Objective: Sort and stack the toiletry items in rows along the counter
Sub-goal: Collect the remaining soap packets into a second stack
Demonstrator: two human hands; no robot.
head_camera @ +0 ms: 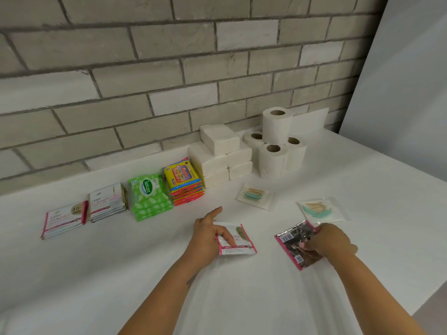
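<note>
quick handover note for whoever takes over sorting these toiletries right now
Left hand holds a white-and-pink sachet, face up.
Right hand pinches a silver-backed sachet, face down.
Done: a row by the wall of two Dove sachet stacks, green Sanicare packs, Giggles packs, tissue packs and toilet rolls.
Left: stack both held sachets with the Dove ones; place the two loose cotton bud packets.

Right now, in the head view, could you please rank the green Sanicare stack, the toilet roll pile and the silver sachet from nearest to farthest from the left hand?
Measured from the left hand:
1. Silver sachet, just to its right, under the right hand.
2. Green Sanicare stack, back and to its left in the row.
3. Toilet roll pile, far back right by the brick wall.
</note>
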